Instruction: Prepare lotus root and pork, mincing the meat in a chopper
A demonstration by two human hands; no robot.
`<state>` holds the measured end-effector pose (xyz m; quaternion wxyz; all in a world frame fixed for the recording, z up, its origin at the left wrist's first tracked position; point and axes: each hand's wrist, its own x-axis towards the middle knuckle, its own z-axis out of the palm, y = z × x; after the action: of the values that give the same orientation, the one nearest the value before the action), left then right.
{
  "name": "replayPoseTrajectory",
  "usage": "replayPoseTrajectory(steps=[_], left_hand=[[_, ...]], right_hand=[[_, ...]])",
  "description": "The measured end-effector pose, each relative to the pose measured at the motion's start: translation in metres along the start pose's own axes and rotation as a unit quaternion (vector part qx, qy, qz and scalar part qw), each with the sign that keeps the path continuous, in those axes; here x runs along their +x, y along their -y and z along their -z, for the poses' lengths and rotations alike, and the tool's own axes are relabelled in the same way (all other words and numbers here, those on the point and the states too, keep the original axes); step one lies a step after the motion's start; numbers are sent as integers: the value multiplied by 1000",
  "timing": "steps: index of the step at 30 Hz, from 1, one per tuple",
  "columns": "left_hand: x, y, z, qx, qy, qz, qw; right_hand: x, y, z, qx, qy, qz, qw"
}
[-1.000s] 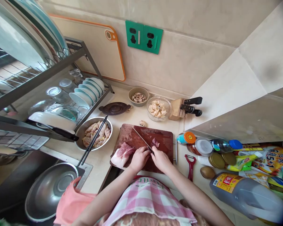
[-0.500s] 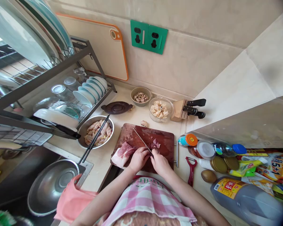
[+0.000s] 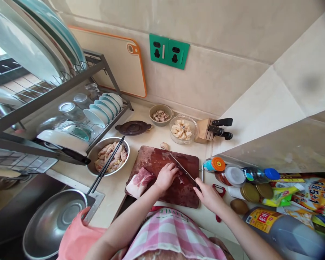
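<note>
My right hand (image 3: 209,195) is closed round the handle of a kitchen knife (image 3: 182,168), whose blade slants up and left over the brown cutting board (image 3: 148,157). Beside the blade, my left hand (image 3: 166,177) has its fingers curled down on small pieces of dark red meat (image 3: 181,179), which they partly cover. A larger chunk of raw meat (image 3: 141,182) with a pale fatty side lies on the board's left part, apart from both hands.
Left of the board stands a metal bowl of raw chicken pieces (image 3: 112,159) with black chopsticks (image 3: 105,166) across it. Behind are a glass bowl (image 3: 183,139), a knife block (image 3: 204,130) and a piece of ginger (image 3: 164,146). A red peeler (image 3: 219,189) and jars lie right.
My right hand has moved right with the knife, whose blade now sits further right. My left hand has shifted slightly right and up onto the small meat pieces.
</note>
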<state>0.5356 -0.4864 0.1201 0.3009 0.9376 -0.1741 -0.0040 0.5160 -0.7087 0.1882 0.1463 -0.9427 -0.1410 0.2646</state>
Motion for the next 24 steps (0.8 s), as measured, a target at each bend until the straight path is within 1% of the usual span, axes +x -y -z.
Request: replayPoseTrajectory(steps=[2,4,7,9,11,14,17,19,21,24], left_hand=[[11,1,-4,13,25,0,1000],[16,2,-6,21,44,9,999],[17,2,-5,30,65,22,997],[13,2,-2,24,69,26,997],[8,3,3,0,51,26,998],[-1,6,8,-31,26,22,999],[-4,7,5,-27,34,27,999],[-4,7,0,-21,42,30,998],[-2,7,-6,-18,45,32,998],[0,8,-9,-21,43,42,998]], right_hand=[[7,6,-6,-19,12,-17,1000],[25,18,-10,-17,11,-28,999],[58,36,-10,3,2,-15,1000],[70,40,-6,13,2,-4,1000],[67,36,-3,21,6,6,1000],[35,17,0,34,13,18,999],[-2,-5,-2,52,21,22,998],[-13,-10,-5,62,32,26,997],[-7,-3,-10,65,43,17,997],[28,25,-18,50,32,-17,998]])
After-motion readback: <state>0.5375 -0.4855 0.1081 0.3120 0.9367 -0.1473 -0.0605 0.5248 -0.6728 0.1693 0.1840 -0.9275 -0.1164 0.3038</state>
